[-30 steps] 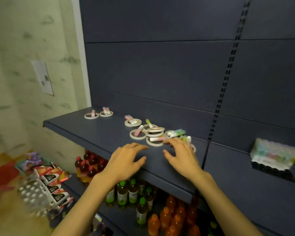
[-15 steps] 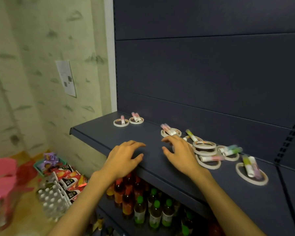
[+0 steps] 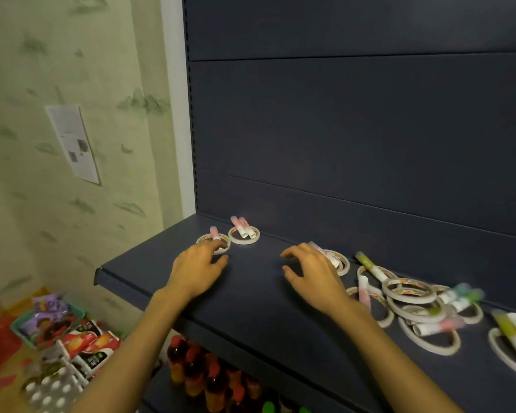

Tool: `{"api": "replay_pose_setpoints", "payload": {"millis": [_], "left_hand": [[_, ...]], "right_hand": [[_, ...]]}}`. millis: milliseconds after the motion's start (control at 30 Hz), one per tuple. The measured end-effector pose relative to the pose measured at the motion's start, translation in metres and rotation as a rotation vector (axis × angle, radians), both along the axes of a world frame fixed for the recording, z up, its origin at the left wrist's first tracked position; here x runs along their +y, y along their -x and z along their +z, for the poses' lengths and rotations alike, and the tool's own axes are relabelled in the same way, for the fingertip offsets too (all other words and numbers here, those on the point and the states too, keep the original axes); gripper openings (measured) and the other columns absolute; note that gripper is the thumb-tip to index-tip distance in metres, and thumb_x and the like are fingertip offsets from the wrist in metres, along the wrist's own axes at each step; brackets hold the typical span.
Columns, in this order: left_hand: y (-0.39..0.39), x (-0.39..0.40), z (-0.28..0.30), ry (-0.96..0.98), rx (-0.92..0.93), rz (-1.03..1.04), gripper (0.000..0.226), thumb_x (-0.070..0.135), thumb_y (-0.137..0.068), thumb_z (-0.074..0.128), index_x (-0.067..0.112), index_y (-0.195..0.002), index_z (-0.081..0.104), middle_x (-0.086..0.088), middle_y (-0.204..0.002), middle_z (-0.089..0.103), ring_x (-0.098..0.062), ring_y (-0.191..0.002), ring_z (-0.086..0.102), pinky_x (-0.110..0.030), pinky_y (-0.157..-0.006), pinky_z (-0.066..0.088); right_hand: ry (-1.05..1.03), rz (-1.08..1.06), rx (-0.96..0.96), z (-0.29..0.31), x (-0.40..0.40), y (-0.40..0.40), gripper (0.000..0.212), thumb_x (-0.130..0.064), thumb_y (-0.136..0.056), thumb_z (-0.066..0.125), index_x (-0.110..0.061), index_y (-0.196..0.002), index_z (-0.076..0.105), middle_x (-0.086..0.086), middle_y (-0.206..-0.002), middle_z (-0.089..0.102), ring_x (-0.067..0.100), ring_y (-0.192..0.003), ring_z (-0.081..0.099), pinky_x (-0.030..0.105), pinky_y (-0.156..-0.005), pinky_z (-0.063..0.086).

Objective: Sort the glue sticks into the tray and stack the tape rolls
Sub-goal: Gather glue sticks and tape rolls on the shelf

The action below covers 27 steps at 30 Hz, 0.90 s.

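Nearest, bottles (image 3: 191,371) stand on the lower shelf. Above them, on the dark shelf (image 3: 251,308), both hands lie palm down with fingers loosely spread, holding nothing. The left hand (image 3: 195,268) reaches its fingertips to the near edge of a tape roll (image 3: 213,243) with a pink glue stick (image 3: 214,233) lying across it. The right hand (image 3: 313,275) covers the left side of another roll (image 3: 341,262). To the right, a cluster of rolls (image 3: 408,293) and sticks lies just beside the right wrist. Farther left, a roll (image 3: 244,236) carries two sticks.
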<state>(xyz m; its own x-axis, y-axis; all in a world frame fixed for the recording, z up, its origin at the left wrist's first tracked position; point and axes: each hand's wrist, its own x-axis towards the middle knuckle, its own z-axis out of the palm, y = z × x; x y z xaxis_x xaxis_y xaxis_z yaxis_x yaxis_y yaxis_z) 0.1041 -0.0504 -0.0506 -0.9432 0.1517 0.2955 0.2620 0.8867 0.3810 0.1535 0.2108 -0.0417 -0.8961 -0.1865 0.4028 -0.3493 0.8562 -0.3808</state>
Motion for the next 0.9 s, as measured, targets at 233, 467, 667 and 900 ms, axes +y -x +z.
{"api": "replay_pose_setpoints", "payload": {"millis": [233, 467, 667, 900], "left_hand": [[0.088, -0.033, -0.013, -0.065, 0.077, 0.102, 0.035, 0.052, -0.097, 0.047, 0.026, -0.078, 0.059, 0.004, -0.076, 0.060, -0.017, -0.068, 0.059, -0.037, -0.065, 0.054], [0.143, -0.031, -0.007, 0.147, -0.200, 0.133, 0.062, 0.080, -0.085, 0.038, 0.022, -0.074, 0.056, -0.001, -0.082, 0.062, -0.024, -0.092, 0.062, -0.048, -0.098, 0.044], [0.161, -0.036, -0.014, -0.001, -0.181, 0.052, 0.049, 0.062, -0.089, 0.049, 0.019, -0.068, 0.057, 0.000, -0.074, 0.061, -0.022, -0.084, 0.063, -0.040, -0.086, 0.048], [0.171, -0.064, -0.016, -0.517, -0.043, -0.158, 0.034, 0.043, -0.100, 0.051, 0.012, -0.087, 0.060, -0.002, -0.073, 0.064, -0.017, -0.070, 0.061, -0.041, -0.069, 0.051]], "right_hand": [[-0.014, -0.097, -0.033, -0.006, -0.040, 0.039, 0.028, -0.031, -0.095, 0.060, -0.027, -0.123, 0.060, -0.010, -0.121, 0.058, 0.008, -0.112, 0.055, 0.027, -0.092, 0.047], [-0.049, -0.185, -0.070, -0.008, -0.089, 0.074, 0.027, -0.032, -0.095, 0.057, -0.027, -0.122, 0.060, -0.008, -0.121, 0.055, 0.012, -0.115, 0.051, 0.031, -0.094, 0.046], [-0.042, -0.210, -0.062, -0.013, -0.121, 0.090, 0.023, -0.029, -0.095, 0.058, -0.026, -0.117, 0.063, -0.009, -0.122, 0.056, 0.013, -0.113, 0.049, 0.033, -0.093, 0.047], [-0.035, -0.139, 0.040, -0.034, -0.157, 0.106, 0.027, -0.029, -0.094, 0.062, -0.023, -0.120, 0.066, -0.009, -0.123, 0.060, 0.008, -0.123, 0.039, 0.023, -0.105, 0.038]]}}
